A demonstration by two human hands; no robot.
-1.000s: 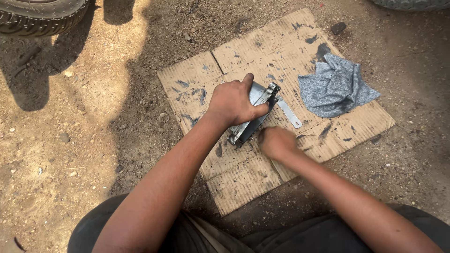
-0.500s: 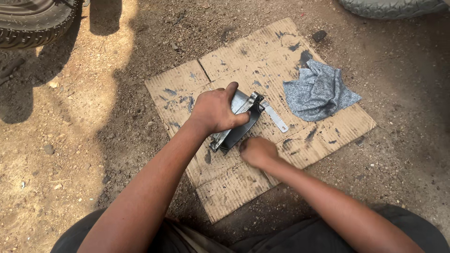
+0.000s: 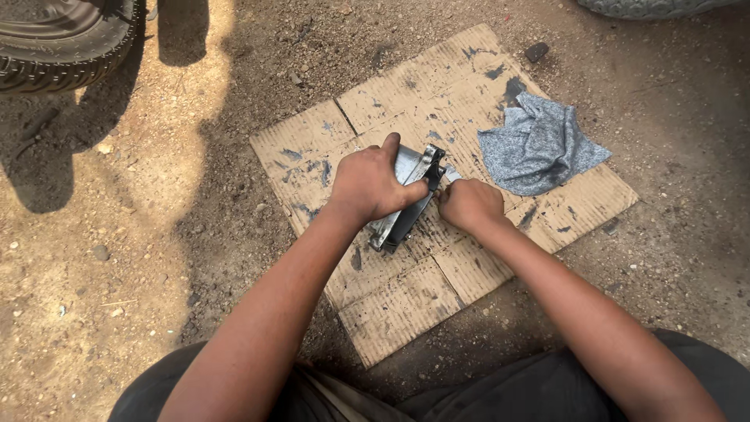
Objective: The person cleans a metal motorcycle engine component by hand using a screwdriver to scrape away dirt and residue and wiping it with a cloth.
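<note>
A metal part (image 3: 405, 212), silver and black and oily, lies on a stained cardboard sheet (image 3: 437, 94) on the dirt ground. My left hand (image 3: 369, 184) is clamped over its top and left side, pressing it down. At the far right end of the part my right hand (image 3: 469, 205) is closed into a fist around a flat metal strip (image 3: 451, 173) that sticks out there. Only a small tip of that strip shows. Both forearms reach in from the bottom of the view.
A crumpled grey rag (image 3: 539, 148) lies on the cardboard's right side. One tyre (image 3: 62, 47) sits at the top left and the edge of another tyre (image 3: 648, 6) at the top right. A dark stone (image 3: 536, 51) lies beyond the cardboard. Small pebbles dot the dirt.
My right hand moved from below the part up to its far end and closed over the metal strip. My left hand kept its hold on the part.
</note>
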